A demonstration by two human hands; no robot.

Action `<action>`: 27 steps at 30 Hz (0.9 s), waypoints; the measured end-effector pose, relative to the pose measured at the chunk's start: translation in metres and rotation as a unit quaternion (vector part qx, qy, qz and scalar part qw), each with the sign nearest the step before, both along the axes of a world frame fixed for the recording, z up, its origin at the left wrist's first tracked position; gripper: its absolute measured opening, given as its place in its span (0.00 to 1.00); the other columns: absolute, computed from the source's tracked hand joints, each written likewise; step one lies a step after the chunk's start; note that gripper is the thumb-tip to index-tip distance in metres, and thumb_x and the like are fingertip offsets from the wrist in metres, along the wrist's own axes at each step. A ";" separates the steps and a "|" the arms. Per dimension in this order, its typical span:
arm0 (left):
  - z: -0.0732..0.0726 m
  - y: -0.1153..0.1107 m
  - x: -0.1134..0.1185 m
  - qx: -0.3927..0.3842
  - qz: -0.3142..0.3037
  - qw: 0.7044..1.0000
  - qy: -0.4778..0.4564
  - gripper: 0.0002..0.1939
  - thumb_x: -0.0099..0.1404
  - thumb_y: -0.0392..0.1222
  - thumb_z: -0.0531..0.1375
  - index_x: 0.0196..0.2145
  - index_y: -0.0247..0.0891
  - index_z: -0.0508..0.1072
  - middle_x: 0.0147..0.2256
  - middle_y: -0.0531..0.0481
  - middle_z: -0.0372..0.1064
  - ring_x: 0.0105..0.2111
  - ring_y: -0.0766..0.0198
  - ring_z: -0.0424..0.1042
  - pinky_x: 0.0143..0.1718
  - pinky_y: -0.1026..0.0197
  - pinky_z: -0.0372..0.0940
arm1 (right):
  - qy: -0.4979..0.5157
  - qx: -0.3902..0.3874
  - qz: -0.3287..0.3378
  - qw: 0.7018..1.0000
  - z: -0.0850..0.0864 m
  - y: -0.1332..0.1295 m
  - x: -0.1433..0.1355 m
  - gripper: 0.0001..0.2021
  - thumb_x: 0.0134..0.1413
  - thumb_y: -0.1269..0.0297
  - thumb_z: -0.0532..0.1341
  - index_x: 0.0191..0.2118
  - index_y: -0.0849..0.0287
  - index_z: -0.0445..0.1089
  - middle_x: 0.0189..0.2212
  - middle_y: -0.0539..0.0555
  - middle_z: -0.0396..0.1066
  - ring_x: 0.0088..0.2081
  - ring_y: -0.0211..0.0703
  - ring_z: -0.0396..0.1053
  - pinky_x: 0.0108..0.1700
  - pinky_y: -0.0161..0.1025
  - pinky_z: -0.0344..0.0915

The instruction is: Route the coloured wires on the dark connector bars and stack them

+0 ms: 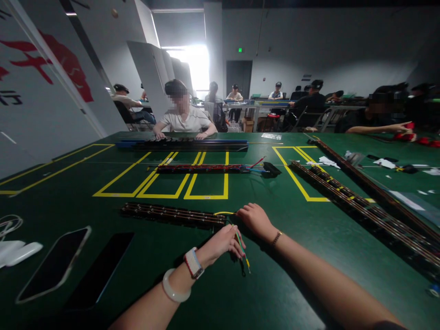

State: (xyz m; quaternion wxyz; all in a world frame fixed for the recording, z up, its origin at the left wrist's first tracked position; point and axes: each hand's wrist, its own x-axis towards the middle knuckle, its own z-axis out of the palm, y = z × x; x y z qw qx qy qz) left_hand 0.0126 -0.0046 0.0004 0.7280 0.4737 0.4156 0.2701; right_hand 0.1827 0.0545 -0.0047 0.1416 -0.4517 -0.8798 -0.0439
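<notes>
A long dark strip (172, 215) with copper-coloured rods along it lies on the green table, its right end by my hands. My left hand (222, 243), with a watch and a pale bangle on the wrist, is closed on a green wire (239, 242) that hangs down past the fingers to a yellow tip. From the strip's end a yellow wire (222, 212) runs to my right hand (253, 220), whose curled fingers are closed at it. The grip of both hands is partly hidden.
Two phones (57, 261) (103, 268) lie at the left front. Farther back is a strip with red and blue wires (202, 169). More long strips (357, 201) lie to the right, near paper scraps (328, 161). A person (185, 117) handles dark bars (189, 145) across the table.
</notes>
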 end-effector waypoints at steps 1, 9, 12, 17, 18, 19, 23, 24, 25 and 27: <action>0.000 0.000 0.000 0.001 0.001 1.000 -0.005 0.18 0.69 0.56 0.49 0.35 0.36 0.60 0.27 0.48 0.71 0.23 0.65 0.74 0.26 0.63 0.66 | -0.016 0.003 0.011 1.000 0.000 -0.003 0.000 0.09 0.63 0.65 0.57 0.34 0.58 0.73 0.28 0.55 0.71 0.34 0.44 0.65 0.38 0.39 0.54; 0.002 -0.004 0.003 0.009 0.026 1.000 -0.004 0.21 0.64 0.57 0.57 0.35 0.32 0.64 0.29 0.47 0.71 0.25 0.67 0.73 0.28 0.64 0.66 | 0.003 0.000 0.083 0.997 -0.002 -0.012 0.005 0.07 0.61 0.68 0.58 0.41 0.57 0.74 0.34 0.57 0.70 0.37 0.46 0.63 0.41 0.41 0.56; 0.004 -0.005 0.004 0.028 0.032 0.999 0.008 0.21 0.63 0.56 0.57 0.36 0.32 0.65 0.29 0.48 0.71 0.24 0.68 0.73 0.27 0.65 0.65 | 0.055 -0.015 0.082 0.995 -0.006 -0.008 0.007 0.09 0.63 0.65 0.56 0.42 0.56 0.75 0.32 0.56 0.70 0.36 0.43 0.63 0.40 0.39 0.57; 0.009 0.001 -0.003 0.114 0.032 0.984 0.131 0.20 0.66 0.56 0.51 0.33 0.34 0.66 0.22 0.55 0.65 0.13 0.72 0.60 0.18 0.67 0.54 | 0.102 -0.018 0.078 0.992 -0.010 -0.004 0.009 0.11 0.64 0.64 0.55 0.43 0.58 0.75 0.33 0.55 0.71 0.36 0.42 0.63 0.40 0.39 0.58; 0.012 0.002 -0.006 0.146 0.034 0.973 0.173 0.19 0.67 0.55 0.50 0.31 0.35 0.67 0.20 0.56 0.64 0.13 0.72 0.58 0.18 0.67 0.53 | 0.104 -0.016 0.076 0.992 -0.010 -0.004 0.009 0.11 0.64 0.65 0.55 0.43 0.58 0.75 0.33 0.55 0.71 0.36 0.42 0.63 0.40 0.38 0.58; 0.014 0.003 -0.008 0.187 0.039 0.958 0.216 0.18 0.67 0.53 0.50 0.29 0.36 0.67 0.20 0.56 0.63 0.14 0.71 0.58 0.19 0.67 0.52 | 0.105 -0.016 0.074 0.992 -0.011 -0.004 0.009 0.11 0.64 0.65 0.55 0.43 0.58 0.74 0.34 0.55 0.71 0.36 0.42 0.63 0.40 0.38 0.58; 0.023 0.002 -0.013 0.336 0.037 0.869 0.362 0.19 0.68 0.48 0.50 0.23 0.37 0.67 0.22 0.51 0.65 0.24 0.64 0.66 0.28 0.63 0.55 | 0.114 -0.020 0.075 0.990 -0.011 -0.004 0.008 0.10 0.63 0.66 0.55 0.43 0.58 0.74 0.34 0.56 0.71 0.36 0.42 0.64 0.41 0.38 0.59; 0.024 0.000 -0.012 0.347 0.029 0.854 0.387 0.19 0.68 0.47 0.50 0.23 0.38 0.67 0.22 0.50 0.65 0.25 0.62 0.67 0.30 0.63 0.55 | 0.117 -0.022 0.077 0.990 -0.011 -0.004 0.008 0.10 0.63 0.66 0.55 0.43 0.58 0.74 0.34 0.56 0.70 0.36 0.42 0.64 0.41 0.39 0.59; 0.023 -0.001 -0.012 0.352 0.021 0.843 0.406 0.18 0.68 0.47 0.50 0.23 0.38 0.66 0.22 0.49 0.65 0.24 0.62 0.67 0.31 0.62 0.56 | 0.119 -0.023 0.078 0.990 -0.010 -0.004 0.008 0.10 0.63 0.66 0.55 0.43 0.59 0.74 0.34 0.56 0.70 0.36 0.42 0.64 0.41 0.39 0.59; 0.021 -0.002 -0.011 0.356 0.009 0.829 0.431 0.17 0.68 0.47 0.51 0.24 0.38 0.67 0.22 0.49 0.65 0.24 0.61 0.67 0.32 0.61 0.57 | 0.121 -0.025 0.080 0.989 -0.010 -0.004 0.008 0.10 0.63 0.65 0.55 0.42 0.59 0.74 0.33 0.56 0.70 0.36 0.42 0.64 0.41 0.39 0.59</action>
